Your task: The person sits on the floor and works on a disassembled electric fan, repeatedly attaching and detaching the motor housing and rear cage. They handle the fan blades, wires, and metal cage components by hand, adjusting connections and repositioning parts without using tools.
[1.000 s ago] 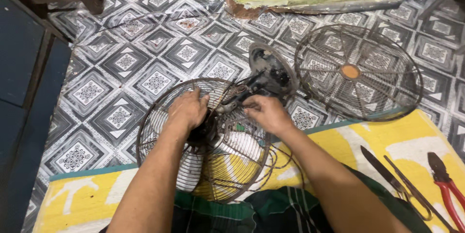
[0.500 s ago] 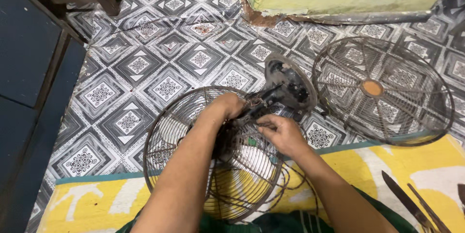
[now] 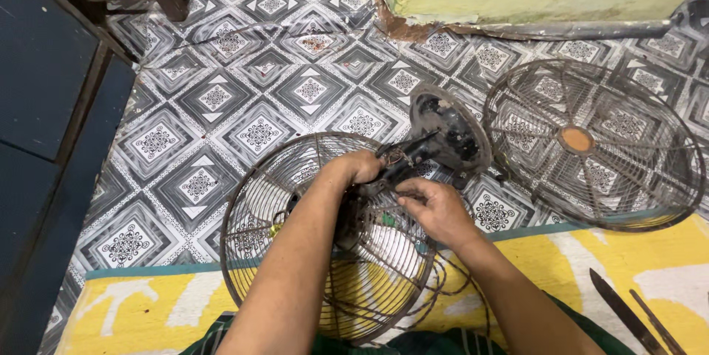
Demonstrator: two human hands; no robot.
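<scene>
The left hand (image 3: pixel 362 167) is gripping the dark motor wiring (image 3: pixel 402 157) above the rusty round wire fan cage (image 3: pixel 325 237), which is lying on the patterned tile floor (image 3: pixel 244 104); the right hand (image 3: pixel 436 207) is pinching a wire with closed fingers. A second wire guard (image 3: pixel 591 141) is lying nearby.

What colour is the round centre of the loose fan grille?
Orange, on the rusty brown fan grille, seen in the head view.

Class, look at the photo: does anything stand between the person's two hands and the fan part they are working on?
Nothing visible does. The left hand and the right hand already rest on the motor assembly above the rear fan guard.
</scene>
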